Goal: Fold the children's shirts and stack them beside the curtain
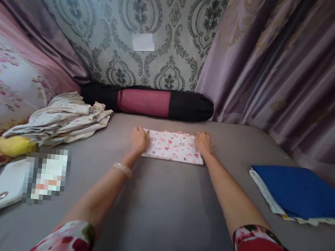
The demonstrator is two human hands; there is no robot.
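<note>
A folded white cloth (pixel 173 147) with pink hearts and small flowers lies flat as a long rectangle on the grey surface (pixel 159 204). A bit of pink edging shows along its far side. At the cloth's left end, my left hand (pixel 139 140) has its fingers closed on the edge. My right hand (pixel 204 143) grips the far right corner, fingers curled in. Both arms reach straight forward, and a pale bangle circles my left wrist. The fingertips are partly hidden by the hands themselves.
Crumpled pale cloth (pixel 63 118) lies at the left, near a yellow object (pixel 14 146) and a white power bank (pixel 10 185) with cables. A folded blue cloth (pixel 301 191) rests at the right. A black and pink roll (pixel 144 101) lies against the wall.
</note>
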